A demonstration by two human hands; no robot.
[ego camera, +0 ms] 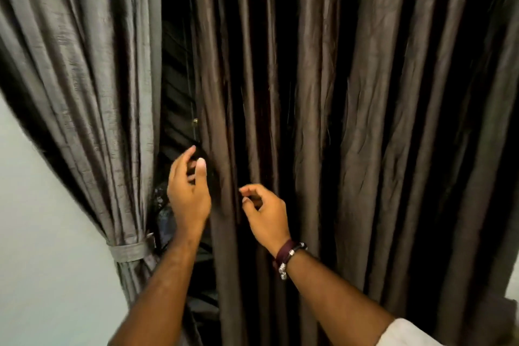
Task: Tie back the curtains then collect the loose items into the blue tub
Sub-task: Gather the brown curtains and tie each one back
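Brown satin folds of the right curtain (323, 121) hang loose and untied, filling the middle and right of the view. Left hand (188, 194) raised at its leading edge, back of hand toward the camera, fingers (201, 170) loosely spread and half curled toward the cloth; the fingertips sit at or just behind the edge, and I cannot tell whether they actually touch it. Nothing visibly held in that hand.

Right hand (266, 213) just beside it, slightly lower, palm turned inward, thumb and forefinger drawn close together at a fold. Whether cloth is pinched between them cannot be told; the spot is dark and blurred. Remaining fingers curled under. Bracelets (289, 257) ring the right wrist: a dark band and a beaded cord with silver pieces. White sleeve (404, 333) shows at the lower right edge, cut off by the frame.

Both forearms reach up from the bottom edge, bare.

Left curtain (84, 93), greyer in the light, is gathered and cinched by a tieback (129, 251) against the pale wall (42, 233). Between the two curtains a dark gap (177, 93) opens; slanted shapes and a small brass-coloured fitting show inside, too dim to identify. Blue tub not in view.
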